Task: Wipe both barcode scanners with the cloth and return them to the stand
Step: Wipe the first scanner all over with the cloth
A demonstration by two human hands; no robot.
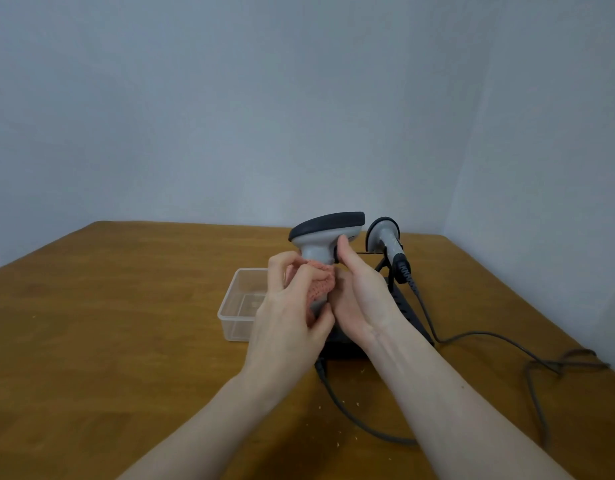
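A grey barcode scanner [325, 233] with a black top is held upright above the table. My right hand [358, 289] grips its handle, thumb up against the neck. My left hand [292, 299] wraps a pink cloth [321, 280] round the handle and pinches it there. A second grey scanner [385, 237] rests on the black stand [408, 306] just behind and to the right. Most of the stand is hidden by my right wrist.
A clear plastic box [238, 303] sits on the wooden table [126, 323] just left of my hands. Two dark cables [489, 336] trail from the scanners across the table's right and front. A wall closes in at the back and on the right.
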